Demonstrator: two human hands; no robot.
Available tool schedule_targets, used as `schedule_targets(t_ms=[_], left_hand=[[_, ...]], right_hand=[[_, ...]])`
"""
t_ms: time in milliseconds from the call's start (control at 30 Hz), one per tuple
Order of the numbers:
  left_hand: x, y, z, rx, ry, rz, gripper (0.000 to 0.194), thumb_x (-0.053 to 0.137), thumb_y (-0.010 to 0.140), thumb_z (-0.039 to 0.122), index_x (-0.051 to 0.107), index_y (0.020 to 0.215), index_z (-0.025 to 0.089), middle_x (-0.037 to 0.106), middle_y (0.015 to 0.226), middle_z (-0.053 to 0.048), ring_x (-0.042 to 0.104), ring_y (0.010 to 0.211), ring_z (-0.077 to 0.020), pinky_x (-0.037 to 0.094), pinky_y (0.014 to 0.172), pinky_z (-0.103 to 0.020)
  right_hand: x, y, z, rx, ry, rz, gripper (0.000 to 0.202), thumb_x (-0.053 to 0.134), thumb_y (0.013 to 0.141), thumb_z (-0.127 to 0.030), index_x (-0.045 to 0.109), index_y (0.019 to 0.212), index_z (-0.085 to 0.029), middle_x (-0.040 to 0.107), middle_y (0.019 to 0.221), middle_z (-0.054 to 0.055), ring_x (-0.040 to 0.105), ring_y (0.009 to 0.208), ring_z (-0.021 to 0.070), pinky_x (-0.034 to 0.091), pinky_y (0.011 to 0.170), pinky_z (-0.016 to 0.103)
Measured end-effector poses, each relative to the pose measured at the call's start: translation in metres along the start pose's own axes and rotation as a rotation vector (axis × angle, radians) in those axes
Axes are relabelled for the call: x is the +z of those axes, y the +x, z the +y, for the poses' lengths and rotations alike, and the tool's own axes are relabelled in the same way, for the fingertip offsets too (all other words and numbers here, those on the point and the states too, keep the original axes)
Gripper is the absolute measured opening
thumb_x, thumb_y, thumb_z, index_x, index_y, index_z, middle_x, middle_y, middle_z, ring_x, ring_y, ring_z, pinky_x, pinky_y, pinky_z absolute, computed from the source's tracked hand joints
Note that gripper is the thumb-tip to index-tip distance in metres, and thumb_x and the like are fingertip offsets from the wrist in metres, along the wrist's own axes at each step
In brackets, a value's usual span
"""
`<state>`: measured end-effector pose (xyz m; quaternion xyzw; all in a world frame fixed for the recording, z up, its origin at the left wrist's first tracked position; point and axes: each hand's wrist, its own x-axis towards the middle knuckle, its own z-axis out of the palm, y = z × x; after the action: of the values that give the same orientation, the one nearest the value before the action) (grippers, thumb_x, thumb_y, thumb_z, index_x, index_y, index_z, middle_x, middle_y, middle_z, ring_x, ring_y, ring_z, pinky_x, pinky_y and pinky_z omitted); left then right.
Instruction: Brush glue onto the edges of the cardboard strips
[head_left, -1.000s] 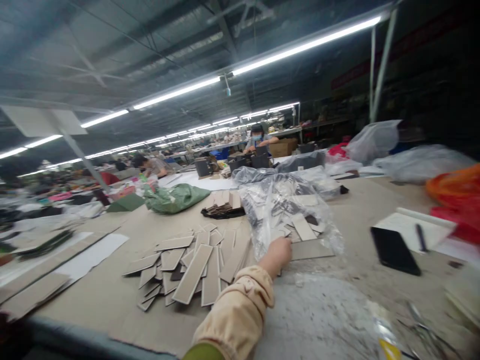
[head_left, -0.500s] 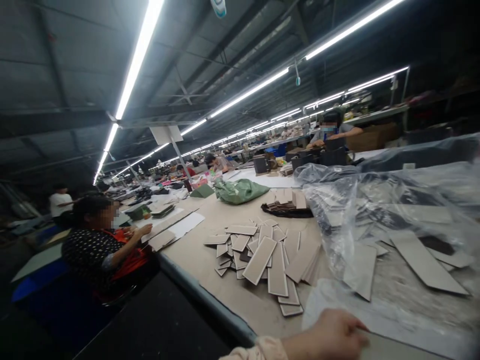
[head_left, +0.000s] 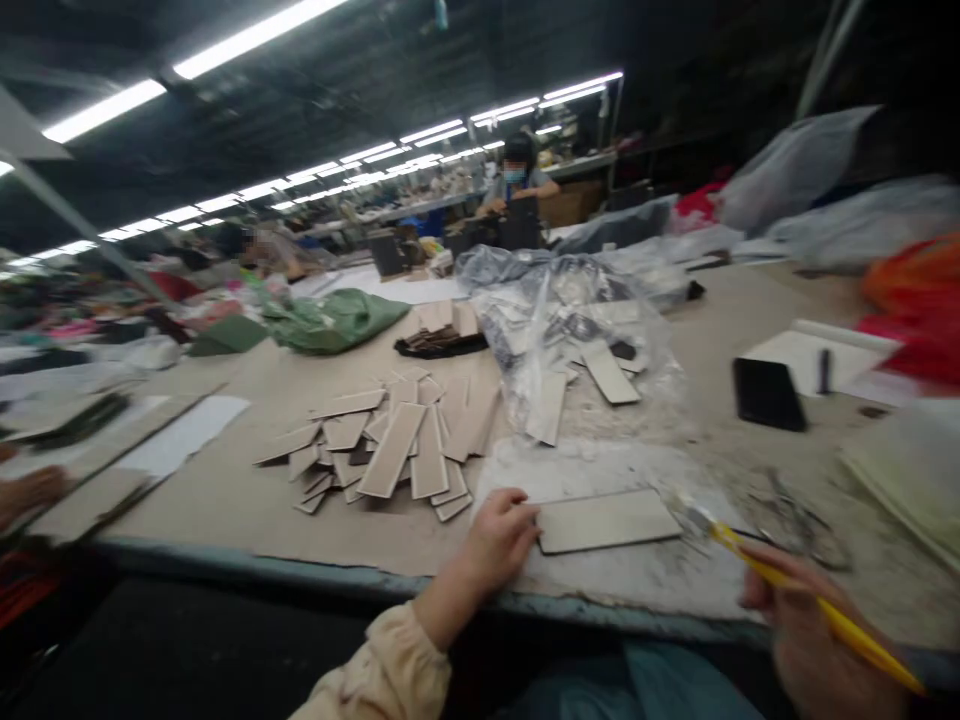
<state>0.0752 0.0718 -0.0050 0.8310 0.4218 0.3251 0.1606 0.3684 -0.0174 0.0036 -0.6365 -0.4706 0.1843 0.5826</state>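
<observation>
Long workroom, rows of tube lights overhead, a co-worker in a mask (head_left: 517, 190) seated across from us behind dark boxy items (head_left: 529, 225). Our surface (head_left: 210, 485) is beige and worn, with a whitish, smeared sheet (head_left: 570, 465) near our edge.

Left grip (head_left: 496, 540): fingers partly curled, fingertips touching the left end of the panel (head_left: 607, 522). Pinched or only pressed down, we can't tell. Right grip (head_left: 814, 620): closed around the yellow handle of a brush (head_left: 840, 625), head pointing left and away from us. Brush head is blurred; it sits just beside the panel's right end, contact unclear.

Panel: flat, rectangular, pale grey-beige, thin dark line along the near edge. Lies flat on the whitish sheet, long side running left to right, between our two grips: left one at its end, right one apart from it, off to the right.

Left of the sheet we have a loose pile of similar strips (head_left: 394, 450), overlapping at all angles, light borders on several. Beyond the panel, a clear plastic bag (head_left: 660, 370) with more pale pieces, two sticking out toward us. Right side: metal tools (head_left: 799, 520), blurred, and a black slab (head_left: 769, 393) beside white paper (head_left: 847, 345). Green bag (head_left: 337, 320) sits behind the pile.
</observation>
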Motion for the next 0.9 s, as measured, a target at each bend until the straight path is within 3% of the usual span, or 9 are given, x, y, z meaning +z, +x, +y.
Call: schedule_targets(t_ms=[67, 200, 367, 600, 900], left_hand=[[-0.003, -0.004, -0.008, 0.12, -0.024, -0.03, 0.019, 0.06, 0.085, 0.02, 0.067, 0.103, 0.021, 0.062, 0.104, -0.01, 0.059, 0.097, -0.0209, 0.053, 0.084, -0.037], [-0.002, -0.008, -0.011, 0.248, -0.038, -0.076, 0.018, 0.058, 0.088, 0.017, 0.068, 0.102, 0.021, 0.064, 0.102, -0.009, 0.06, 0.094, -0.0189, 0.053, 0.081, -0.035], [0.002, -0.011, -0.011, 0.235, -0.039, -0.129, 0.018, 0.058, 0.088, 0.018, 0.067, 0.103, 0.02, 0.065, 0.11, -0.009, 0.061, 0.1, -0.0181, 0.054, 0.088, -0.032], [0.002, -0.011, -0.01, 0.233, -0.002, -0.118, 0.018, 0.055, 0.09, 0.019, 0.067, 0.103, 0.02, 0.064, 0.11, -0.009, 0.061, 0.102, -0.0175, 0.054, 0.089, -0.032], [0.003, -0.01, -0.007, 0.287, 0.085, -0.082, 0.015, 0.057, 0.089, 0.018, 0.065, 0.102, 0.018, 0.07, 0.1, -0.004, 0.063, 0.101, -0.0174, 0.054, 0.09, -0.032]], right_hand=[[-0.007, 0.0, -0.005, 0.076, 0.046, -0.029, 0.039, 0.047, 0.089, -0.058, 0.065, 0.095, -0.024, 0.055, 0.061, 0.003, 0.052, 0.055, 0.0182, 0.045, 0.048, 0.032], [0.015, 0.011, -0.027, 0.212, 0.215, -0.144, 0.038, 0.047, 0.092, -0.052, 0.062, 0.095, -0.018, 0.054, 0.055, 0.0, 0.048, 0.048, 0.0124, 0.039, 0.043, 0.024], [0.044, 0.019, -0.043, 0.285, 0.243, -0.37, 0.037, 0.05, 0.091, -0.052, 0.06, 0.095, -0.016, 0.054, 0.054, -0.002, 0.049, 0.048, 0.0104, 0.039, 0.045, 0.021], [0.068, 0.021, -0.048, 0.342, 0.215, -0.479, 0.036, 0.051, 0.09, -0.052, 0.056, 0.094, -0.016, 0.054, 0.055, -0.003, 0.048, 0.048, 0.0109, 0.039, 0.047, 0.023], [0.075, 0.019, -0.041, 0.337, 0.181, -0.584, 0.035, 0.052, 0.09, -0.051, 0.056, 0.096, -0.017, 0.058, 0.06, -0.001, 0.051, 0.051, 0.0128, 0.042, 0.048, 0.025]])
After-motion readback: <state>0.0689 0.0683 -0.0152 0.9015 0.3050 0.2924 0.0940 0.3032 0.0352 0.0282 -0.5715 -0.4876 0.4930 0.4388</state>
